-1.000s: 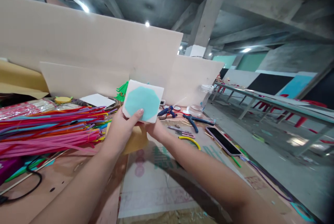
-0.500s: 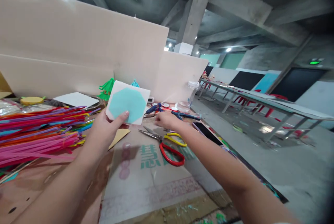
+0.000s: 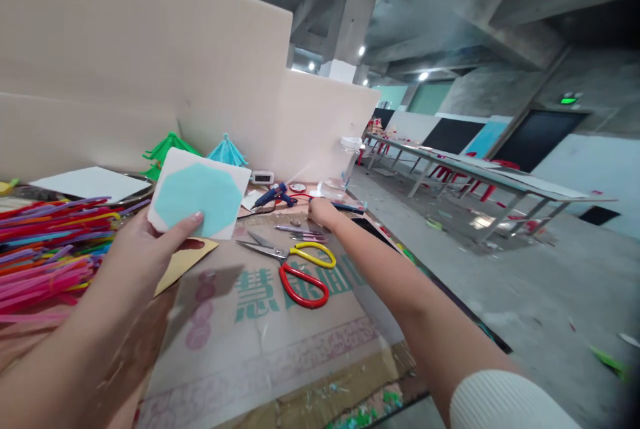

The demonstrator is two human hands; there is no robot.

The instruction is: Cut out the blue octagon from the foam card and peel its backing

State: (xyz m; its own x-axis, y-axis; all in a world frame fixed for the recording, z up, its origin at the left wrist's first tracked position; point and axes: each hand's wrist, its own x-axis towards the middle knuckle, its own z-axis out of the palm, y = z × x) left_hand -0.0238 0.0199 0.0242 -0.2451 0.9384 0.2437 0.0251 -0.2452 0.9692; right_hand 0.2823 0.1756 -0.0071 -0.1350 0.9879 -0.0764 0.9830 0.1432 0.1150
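Note:
My left hand (image 3: 165,239) grips a white card with a light-blue octagon (image 3: 200,195) on it, thumb across the front, tilted up toward me. At the back right of the worktop, my right hand (image 3: 323,213) is closed with its fingers curled down. Its fingertips are hidden, so what they hold, if anything, does not show. Several slim pen-like tools (image 3: 303,232) lie just left of that hand. Scissors with one yellow and one red handle (image 3: 306,285) rest partly open on the printed sheet (image 3: 260,349). A blue glue gun (image 3: 273,195) lies behind them.
Bundles of coloured pipe cleaners (image 3: 45,255) cover the left side. Green (image 3: 173,145) and blue (image 3: 226,150) umbrella-shaped pieces stand by the pale board (image 3: 200,49). A clear jar (image 3: 343,162) sits at the back, a dark phone (image 3: 375,232) under my right forearm. A long table (image 3: 465,169) stands beyond.
The view has swung right, so the worktop things sit further left. My left hand still holds the card. My right hand is now by the jar end, near the slim tools.

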